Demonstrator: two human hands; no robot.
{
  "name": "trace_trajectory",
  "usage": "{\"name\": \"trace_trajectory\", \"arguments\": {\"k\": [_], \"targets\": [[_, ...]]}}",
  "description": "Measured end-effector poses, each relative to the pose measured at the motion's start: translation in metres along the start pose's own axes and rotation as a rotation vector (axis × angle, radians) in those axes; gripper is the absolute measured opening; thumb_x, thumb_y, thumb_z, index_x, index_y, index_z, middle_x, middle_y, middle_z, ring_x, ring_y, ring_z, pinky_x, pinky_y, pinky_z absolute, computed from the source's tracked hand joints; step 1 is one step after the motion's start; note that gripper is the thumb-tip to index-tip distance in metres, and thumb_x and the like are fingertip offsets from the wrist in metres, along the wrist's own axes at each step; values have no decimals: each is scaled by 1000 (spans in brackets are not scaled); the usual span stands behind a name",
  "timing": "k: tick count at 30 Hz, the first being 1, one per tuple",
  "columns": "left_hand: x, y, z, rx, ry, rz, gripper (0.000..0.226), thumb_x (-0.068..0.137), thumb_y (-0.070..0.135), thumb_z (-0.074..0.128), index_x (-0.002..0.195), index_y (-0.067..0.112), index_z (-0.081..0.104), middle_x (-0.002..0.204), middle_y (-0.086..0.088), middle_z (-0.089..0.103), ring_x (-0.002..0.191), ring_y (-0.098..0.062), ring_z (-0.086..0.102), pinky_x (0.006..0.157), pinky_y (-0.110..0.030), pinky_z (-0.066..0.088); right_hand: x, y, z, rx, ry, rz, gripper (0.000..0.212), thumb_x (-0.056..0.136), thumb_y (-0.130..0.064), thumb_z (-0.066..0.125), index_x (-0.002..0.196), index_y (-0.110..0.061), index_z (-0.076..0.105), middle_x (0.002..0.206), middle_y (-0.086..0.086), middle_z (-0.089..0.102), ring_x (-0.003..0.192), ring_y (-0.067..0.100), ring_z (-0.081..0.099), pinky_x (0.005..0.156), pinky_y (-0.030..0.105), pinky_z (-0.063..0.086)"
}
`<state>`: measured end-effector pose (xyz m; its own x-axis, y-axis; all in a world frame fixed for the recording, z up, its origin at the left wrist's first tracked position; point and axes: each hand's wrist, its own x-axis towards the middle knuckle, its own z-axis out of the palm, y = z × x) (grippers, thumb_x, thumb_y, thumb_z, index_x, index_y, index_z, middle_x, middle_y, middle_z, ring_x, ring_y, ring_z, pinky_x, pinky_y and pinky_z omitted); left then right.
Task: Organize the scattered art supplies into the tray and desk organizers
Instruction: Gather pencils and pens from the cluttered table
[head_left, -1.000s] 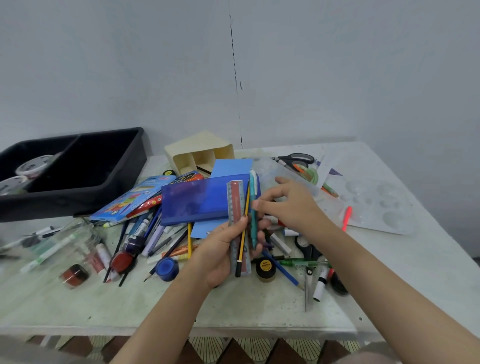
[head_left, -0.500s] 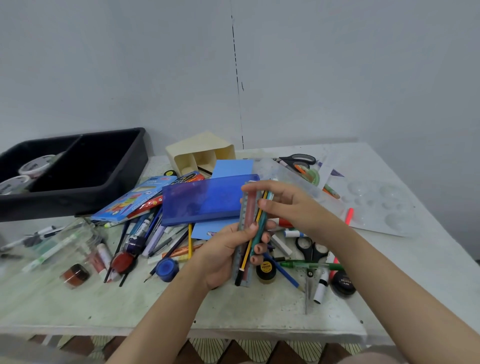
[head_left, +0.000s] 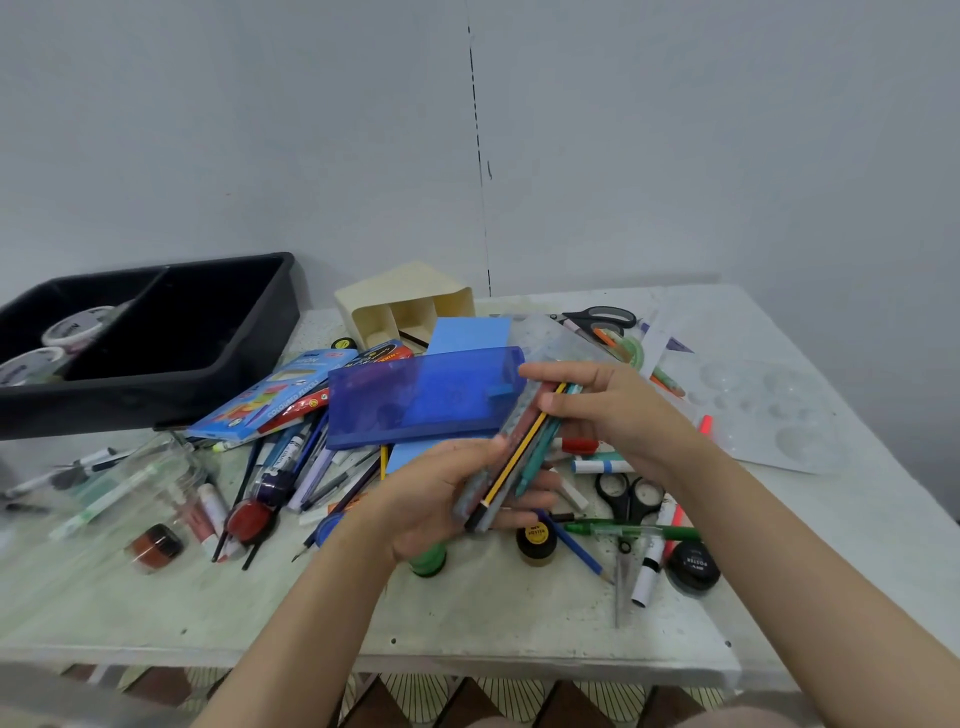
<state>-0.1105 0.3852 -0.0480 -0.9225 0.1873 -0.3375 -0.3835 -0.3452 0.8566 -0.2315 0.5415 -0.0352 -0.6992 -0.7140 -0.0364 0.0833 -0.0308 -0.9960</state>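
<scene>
A bundle of a ruler, a yellow-black pencil and a teal pen slants above the middle of the table. My left hand grips its lower end from below. My right hand pinches its upper end with thumb and fingers. Just behind it lies a blue translucent pencil case. The black two-part tray sits at the back left with tape rolls in its left part. The cream desk organizer lies tipped on its side behind the case.
Loose pens, pencils, brushes and paint pots litter the table's middle and left. Black scissors, a black-capped pot and a green pen lie under my right arm. A clear paint palette lies at the right. A clear jar lies at the left.
The bundle has tilted from nearly upright to slanting up-right. My right hand slid along its upper end and closed on it. My left hand dropped a little lower.
</scene>
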Motion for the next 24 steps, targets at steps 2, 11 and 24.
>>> {"name": "trace_trajectory", "arguments": {"k": [2,11,24], "targets": [[-8,8,-7,41,82,16,40,90,32,46,118,6,59,112,-18,67,102,-30,66,76,-36,58,1,0,-4,45,62,0,31,86,6,59,104,-17,71,82,3,72,75,15,70,64,21,55],[-22,26,-69,1316,749,467,31,83,13,68,106,32,61,104,27,57,92,11,50,82,-9,36,-2,8,-12,4,191,41,30,86,2,62,101,-22,72,103,12,69,83,15,70,69,25,57],[-25,30,-92,1609,689,401,19,80,6,64,85,23,62,86,7,64,83,-15,60,72,-31,50,-9,16,-7,37,258,72,31,88,0,59,101,-25,71,100,5,67,83,17,70,69,26,59]]}}
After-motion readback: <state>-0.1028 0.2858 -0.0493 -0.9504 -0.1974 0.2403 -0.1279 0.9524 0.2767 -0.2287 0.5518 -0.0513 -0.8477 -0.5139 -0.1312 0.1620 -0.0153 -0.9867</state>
